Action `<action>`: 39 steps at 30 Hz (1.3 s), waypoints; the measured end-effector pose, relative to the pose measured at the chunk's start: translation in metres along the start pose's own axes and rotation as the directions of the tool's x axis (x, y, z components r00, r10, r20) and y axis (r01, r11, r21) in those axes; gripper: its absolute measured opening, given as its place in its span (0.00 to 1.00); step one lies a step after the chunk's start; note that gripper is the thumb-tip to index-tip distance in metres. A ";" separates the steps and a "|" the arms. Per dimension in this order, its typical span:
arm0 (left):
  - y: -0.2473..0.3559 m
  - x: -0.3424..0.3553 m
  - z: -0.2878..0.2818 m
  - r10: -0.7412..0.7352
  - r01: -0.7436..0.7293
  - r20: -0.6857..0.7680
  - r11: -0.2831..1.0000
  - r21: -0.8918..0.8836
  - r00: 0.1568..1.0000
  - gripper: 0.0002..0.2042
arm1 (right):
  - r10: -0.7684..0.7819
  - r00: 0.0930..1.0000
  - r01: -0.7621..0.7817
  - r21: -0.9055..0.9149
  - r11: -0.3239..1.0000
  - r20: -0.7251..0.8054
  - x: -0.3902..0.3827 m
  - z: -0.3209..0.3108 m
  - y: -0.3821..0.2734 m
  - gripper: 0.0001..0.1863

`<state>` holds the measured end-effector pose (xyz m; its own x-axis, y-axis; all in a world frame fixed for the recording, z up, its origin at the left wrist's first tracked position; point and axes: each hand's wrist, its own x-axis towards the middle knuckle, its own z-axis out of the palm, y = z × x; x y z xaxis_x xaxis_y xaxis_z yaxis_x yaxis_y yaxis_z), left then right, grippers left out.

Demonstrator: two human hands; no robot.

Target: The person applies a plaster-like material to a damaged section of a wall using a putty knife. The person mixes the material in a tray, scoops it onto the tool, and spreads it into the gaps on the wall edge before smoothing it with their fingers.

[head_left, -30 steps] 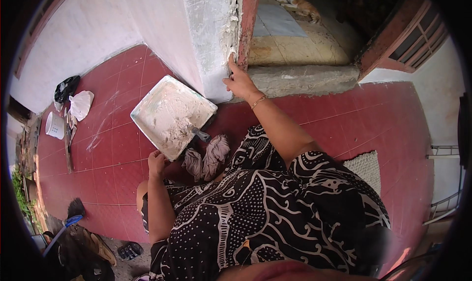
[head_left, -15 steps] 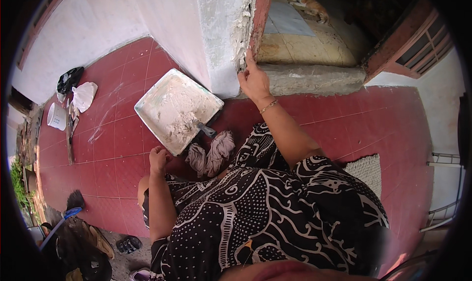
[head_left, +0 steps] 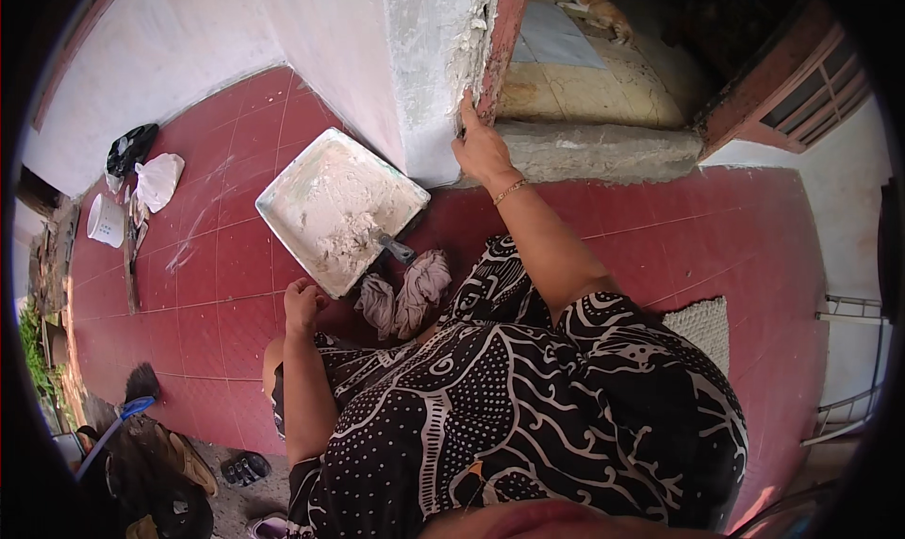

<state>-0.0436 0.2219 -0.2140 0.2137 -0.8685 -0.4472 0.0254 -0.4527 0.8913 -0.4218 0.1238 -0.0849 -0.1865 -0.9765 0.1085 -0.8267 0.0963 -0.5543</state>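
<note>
My right hand (head_left: 483,153) reaches up to the bottom of the wall edge beside the door frame (head_left: 505,40). Its index finger is stretched out against the rough plaster strip (head_left: 468,49), the other fingers are bent, and nothing shows in it. My left hand (head_left: 302,305) rests loosely closed near my knee, with no object visible in it. Between the hands a square white tray (head_left: 316,195) holds pale, wet plaster paste (head_left: 353,186). A scraper with a dark handle (head_left: 397,249) lies in the paste, its handle over the tray's near edge. Beside it is a crumpled greyish-pink rag (head_left: 421,289).
A raised concrete sill (head_left: 599,155) runs along the doorway, and a ginger-and-white cat (head_left: 599,11) lies inside. On the red tiles at left are a white bucket (head_left: 106,220), plastic bags (head_left: 158,181) and a wooden strip (head_left: 130,270). A blue-handled broom (head_left: 139,405) and footwear lie lower left.
My right hand has slid slightly down and left along the plaster edge, its index finger still against it. The left hand stays almost in place.
</note>
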 end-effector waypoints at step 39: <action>0.004 -0.007 0.001 0.000 0.000 0.012 0.999 0.054 1.000 0.24 | -0.223 0.967 0.194 -0.215 0.957 -0.121 -0.003 -0.038 -0.025 0.40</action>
<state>-0.0459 0.2259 -0.2069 0.2023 -0.8706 -0.4485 -0.0273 -0.4628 0.8860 -0.4208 0.1314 -0.0401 -0.0600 -0.9426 0.3285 -0.9417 -0.0557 -0.3319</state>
